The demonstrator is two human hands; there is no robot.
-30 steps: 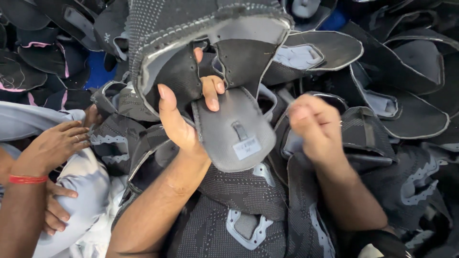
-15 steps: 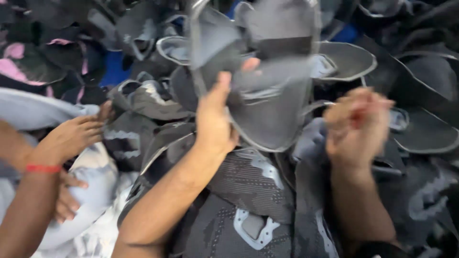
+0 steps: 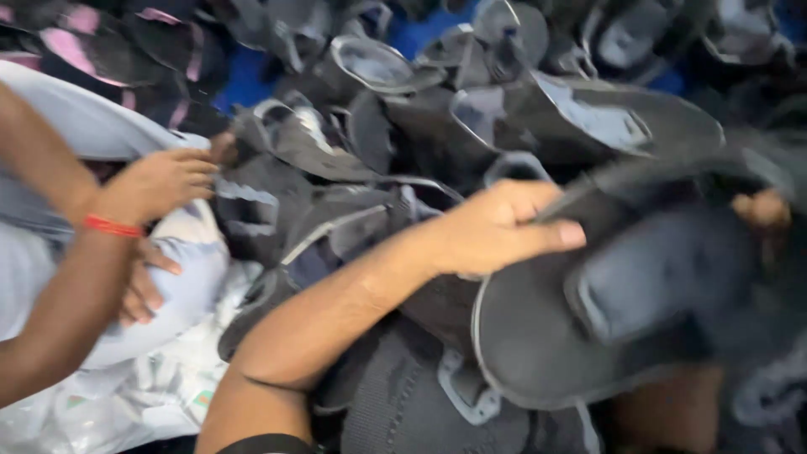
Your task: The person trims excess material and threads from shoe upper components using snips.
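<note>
We pinch the dark shoe upper (image 3: 605,311) over the heap (image 3: 504,109), left hand (image 3: 496,227) fingers clamped on its rim, right hand (image 3: 761,210) fingers gripping the far edge, and it could slip, being floppy.

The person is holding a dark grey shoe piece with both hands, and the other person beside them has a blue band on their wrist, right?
Almost. The band on the co-worker's wrist is red, not blue, as the head view shows. The rest holds: the left hand grips the dark grey shoe piece, and the fingertips of the right hand show at its far edge.
</note>
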